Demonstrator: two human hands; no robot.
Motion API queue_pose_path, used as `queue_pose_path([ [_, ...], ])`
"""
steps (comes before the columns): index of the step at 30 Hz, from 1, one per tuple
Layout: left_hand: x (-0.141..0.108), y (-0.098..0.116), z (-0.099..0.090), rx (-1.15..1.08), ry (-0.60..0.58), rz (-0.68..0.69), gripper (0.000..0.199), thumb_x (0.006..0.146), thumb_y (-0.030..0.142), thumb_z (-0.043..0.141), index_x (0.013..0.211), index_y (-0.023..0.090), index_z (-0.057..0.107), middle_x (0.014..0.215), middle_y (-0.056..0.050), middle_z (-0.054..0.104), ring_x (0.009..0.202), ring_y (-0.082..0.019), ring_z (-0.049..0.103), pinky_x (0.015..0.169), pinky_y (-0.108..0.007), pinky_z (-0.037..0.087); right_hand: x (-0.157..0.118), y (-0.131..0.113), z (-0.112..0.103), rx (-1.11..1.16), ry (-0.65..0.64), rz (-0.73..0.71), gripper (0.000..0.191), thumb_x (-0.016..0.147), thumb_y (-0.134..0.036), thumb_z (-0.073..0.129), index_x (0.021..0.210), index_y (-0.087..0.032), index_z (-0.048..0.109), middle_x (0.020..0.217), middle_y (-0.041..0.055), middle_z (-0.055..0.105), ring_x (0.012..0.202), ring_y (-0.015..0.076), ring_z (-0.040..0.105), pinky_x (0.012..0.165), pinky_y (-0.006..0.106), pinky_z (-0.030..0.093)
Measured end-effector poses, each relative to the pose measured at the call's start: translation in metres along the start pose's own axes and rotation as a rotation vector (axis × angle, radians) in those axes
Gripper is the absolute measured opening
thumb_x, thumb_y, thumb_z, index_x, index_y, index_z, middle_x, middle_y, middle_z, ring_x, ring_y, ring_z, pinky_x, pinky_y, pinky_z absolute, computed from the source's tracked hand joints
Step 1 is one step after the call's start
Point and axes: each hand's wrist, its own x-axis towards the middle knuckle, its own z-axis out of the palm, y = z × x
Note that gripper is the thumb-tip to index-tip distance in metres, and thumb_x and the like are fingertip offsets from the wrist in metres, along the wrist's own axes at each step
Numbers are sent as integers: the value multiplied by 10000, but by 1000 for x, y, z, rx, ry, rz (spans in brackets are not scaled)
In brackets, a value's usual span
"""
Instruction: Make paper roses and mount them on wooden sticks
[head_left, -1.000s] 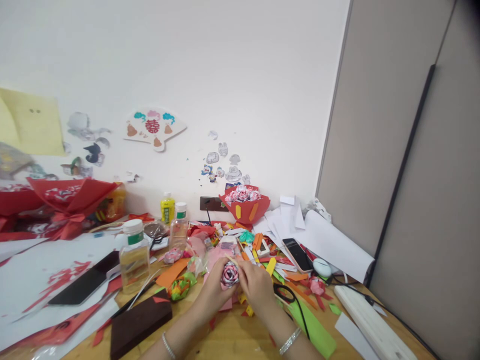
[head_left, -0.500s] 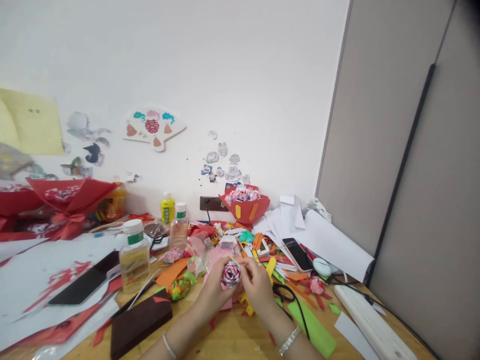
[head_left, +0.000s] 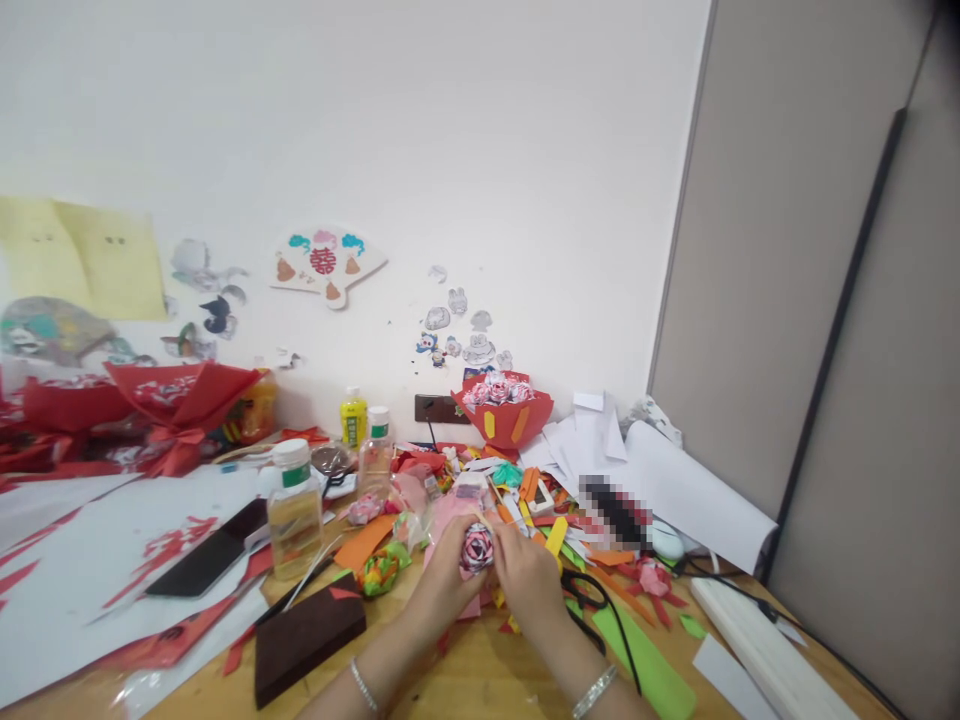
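A paper rose (head_left: pixel 477 550) with pink, white and dark petals is held low over the table, its spiral face towards me. My left hand (head_left: pixel 444 578) is closed around its left side, thumb along the rim. From the right, my right hand (head_left: pixel 528 582) pinches the rose's edge, fingertips pressed together. A thin pale strip shows at the top between both hands; I cannot tell what it is. Pink paper (head_left: pixel 442 520) lies behind and under the hands. Black-handled scissors (head_left: pixel 586 592) rest just right of my right hand.
Coloured paper scraps cover the middle of the wooden table (head_left: pixel 480 675). A red-wrapped bouquet (head_left: pixel 504 425) stands at the wall. Bottles of clear yellowish liquid (head_left: pixel 295 530), a dark box (head_left: pixel 309 640) and a tablet (head_left: pixel 206 555) are left. A white power strip (head_left: pixel 765 640) lies right.
The view has swung slightly left, so everything sits further right in the picture. My hands stay around the rose, and the right fingers have drawn closer against its edge.
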Motion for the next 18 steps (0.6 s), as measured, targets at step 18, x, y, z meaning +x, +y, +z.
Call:
queue_pose_path([
  [18,0,3,3,-40,82,-42,371,663,170,597,1029,177,536,987,-86,633,918,-249,609,799,-389,504,-1,1,7,-8,-17,83,296,953,-242,312,908,-187,600,481,13,587,375,156,546,371,247,290],
])
